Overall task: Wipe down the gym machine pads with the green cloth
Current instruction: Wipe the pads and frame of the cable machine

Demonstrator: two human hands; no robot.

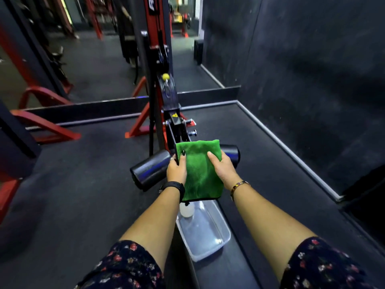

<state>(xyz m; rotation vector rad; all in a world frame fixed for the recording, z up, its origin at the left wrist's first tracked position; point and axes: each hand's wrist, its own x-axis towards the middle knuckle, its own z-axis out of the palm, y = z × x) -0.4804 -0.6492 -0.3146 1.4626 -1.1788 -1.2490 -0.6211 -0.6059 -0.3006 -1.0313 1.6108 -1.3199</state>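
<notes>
around: red and black machine post [155, 59] dead ahead, small yellow knob [165, 76] on it; mirror [100, 65] behind, dark wall [302, 80] on the right; black floor [62, 184] all over
under the arms: clear plastic tray [216, 243] sitting on the long black seat pad [239, 268]; a white round cap [186, 211] at the tray's far end, can't tell what it belongs to
in the way: the cloth hides the middle of the rollers; left roller pad [150, 171] pokes out one side, right roller pad [230, 154] the other
green cloth [199, 174]: spread flat between both hands, right in front of the rollers; bottom edge hangs over the tray's far end; can't tell if it's touching the pads
left hand [176, 171]: grips the cloth's left edge, thumb on the front, fingers wrapped behind; black band on the wrist
right hand [224, 168]: grips the right edge the same way, thumb on the front; gold bracelet on the wrist
</notes>
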